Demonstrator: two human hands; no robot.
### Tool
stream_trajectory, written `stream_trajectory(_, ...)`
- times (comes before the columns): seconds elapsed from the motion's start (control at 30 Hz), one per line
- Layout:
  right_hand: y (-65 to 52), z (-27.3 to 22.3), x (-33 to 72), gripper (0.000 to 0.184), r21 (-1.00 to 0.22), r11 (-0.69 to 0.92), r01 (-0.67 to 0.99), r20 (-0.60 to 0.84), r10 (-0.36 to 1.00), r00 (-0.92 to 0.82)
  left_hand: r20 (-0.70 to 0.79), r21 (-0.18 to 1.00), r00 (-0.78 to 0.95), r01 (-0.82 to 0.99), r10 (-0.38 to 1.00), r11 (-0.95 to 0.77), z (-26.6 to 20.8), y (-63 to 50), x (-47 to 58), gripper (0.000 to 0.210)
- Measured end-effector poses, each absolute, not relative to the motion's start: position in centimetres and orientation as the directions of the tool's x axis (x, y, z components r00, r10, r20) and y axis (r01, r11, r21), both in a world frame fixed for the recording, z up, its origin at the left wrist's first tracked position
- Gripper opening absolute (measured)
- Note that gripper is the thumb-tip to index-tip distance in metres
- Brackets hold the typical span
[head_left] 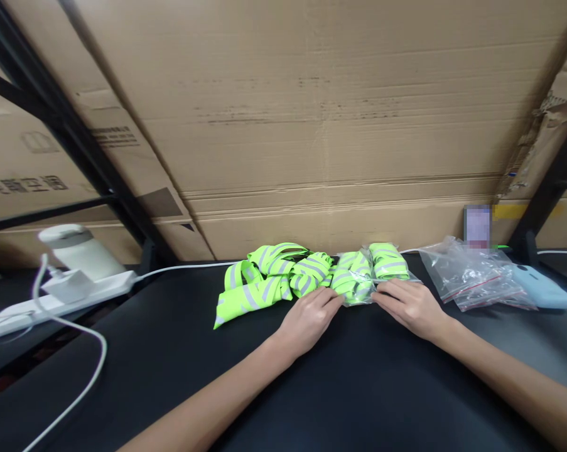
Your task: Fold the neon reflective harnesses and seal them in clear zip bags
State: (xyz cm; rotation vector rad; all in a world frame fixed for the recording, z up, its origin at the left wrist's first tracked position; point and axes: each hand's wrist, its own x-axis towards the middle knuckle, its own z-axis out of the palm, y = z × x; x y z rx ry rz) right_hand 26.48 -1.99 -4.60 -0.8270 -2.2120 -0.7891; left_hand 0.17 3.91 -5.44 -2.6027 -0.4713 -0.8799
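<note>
A clear plastic bag (358,295) holding neon-yellow reflective strap with grey stripes lies on the black table between my hands. My left hand (309,319) is closed, fingers pinching the bag's near left edge. The curled fingers of my right hand (411,307) grip its near right edge; the fingertips are partly hidden. Just behind the right hand is a second bagged roll of reflective strap (389,261). To the left of the bag sit loose bundled reflective straps (311,273), and a flat strap end (240,302) stretches toward the front left.
Several empty clear zip bags (471,276) are piled at the right, partly over a light blue phone case (542,287). On the left, a white bottle (83,251) stands behind a power strip (95,295) with a white cable (102,358). Cardboard (334,144) walls the back.
</note>
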Motion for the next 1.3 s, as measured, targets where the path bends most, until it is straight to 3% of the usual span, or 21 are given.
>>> stream_trajectory(0.23,-2.0,-4.5,26.6,0.025,0.333,0.624,0.707,0.712,0.325,-0.623,0.607,-0.215,0.761,0.435,0.229,-0.875,-5.2,3.8,0.1,0.024)
stream_trajectory(0.5,-2.0,-4.6,26.4,0.023,0.323,0.643,0.694,0.724,0.304,-0.619,0.620,-0.105,0.731,0.437,0.286,-0.893,-5.2,3.7,0.4,0.025)
stream_trajectory(1.03,-2.6,-3.9,24.6,0.014,0.291,0.592,0.751,0.729,0.372,-0.575,0.704,-0.150,0.692,0.368,0.162,-0.918,-3.6,2.6,1.2,0.019)
stream_trajectory(1.3,-2.7,-4.3,24.2,0.018,0.160,0.672,0.723,0.809,0.330,-0.486,0.709,-0.174,0.688,0.381,0.153,-0.908,-3.1,2.0,1.4,0.014)
